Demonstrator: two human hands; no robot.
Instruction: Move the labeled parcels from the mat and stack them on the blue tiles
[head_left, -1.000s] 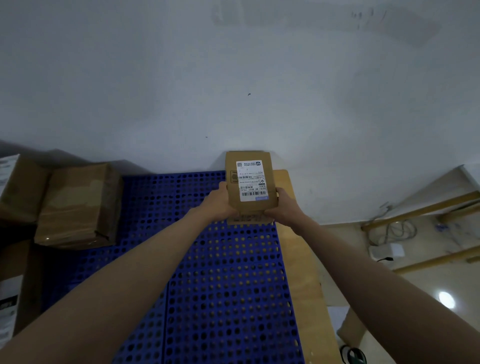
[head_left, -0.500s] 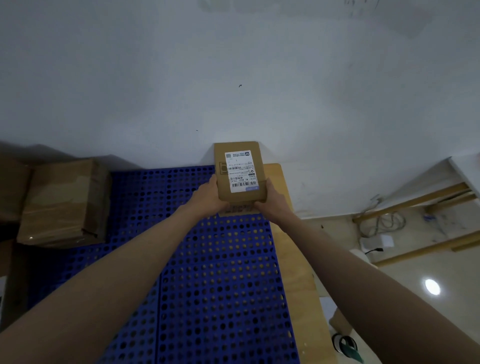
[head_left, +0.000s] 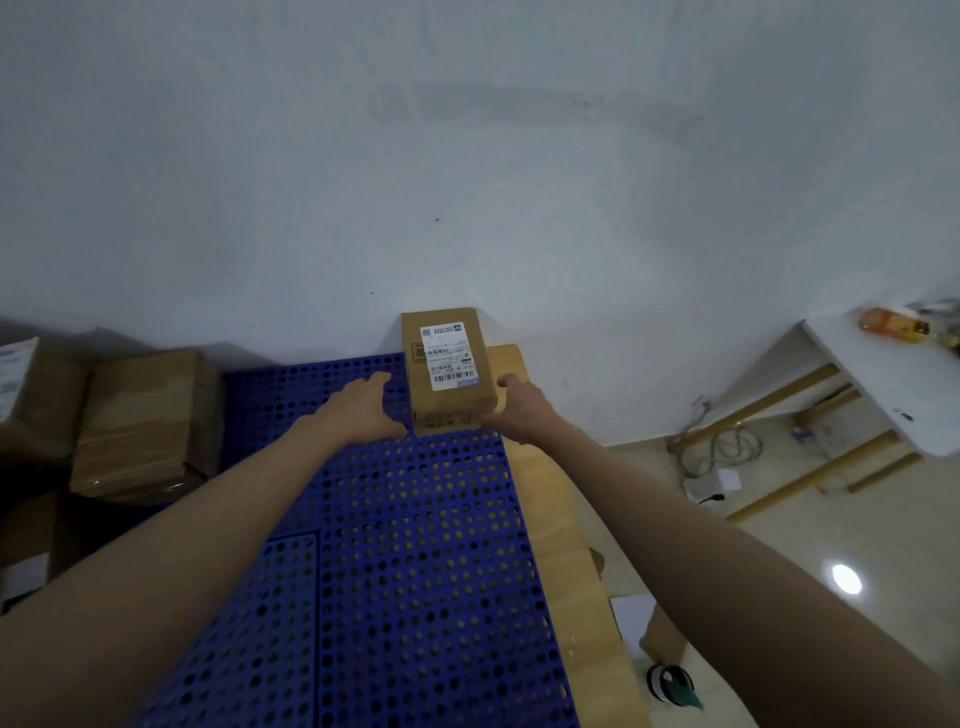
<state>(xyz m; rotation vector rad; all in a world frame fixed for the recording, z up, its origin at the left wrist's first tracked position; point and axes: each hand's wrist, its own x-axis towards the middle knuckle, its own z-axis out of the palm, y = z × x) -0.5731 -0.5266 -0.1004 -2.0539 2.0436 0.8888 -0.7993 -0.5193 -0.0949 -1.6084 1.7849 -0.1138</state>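
The blue tiles (head_left: 415, 545) stretch bare toward the viewer, a wooden board (head_left: 561, 519) edging their right side. Taped cardboard boxes (head_left: 145, 426) crowd the left edge. The labeled parcel (head_left: 449, 364) sits at the far right corner against the wall. Left hand (head_left: 363, 410) lies open beside it; right hand (head_left: 519, 408) touches its right edge, grip loose.

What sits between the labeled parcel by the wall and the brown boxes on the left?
Head view: only bare blue tiles lie between the labeled parcel and the brown boxes, apart from the left hand beside the parcel.
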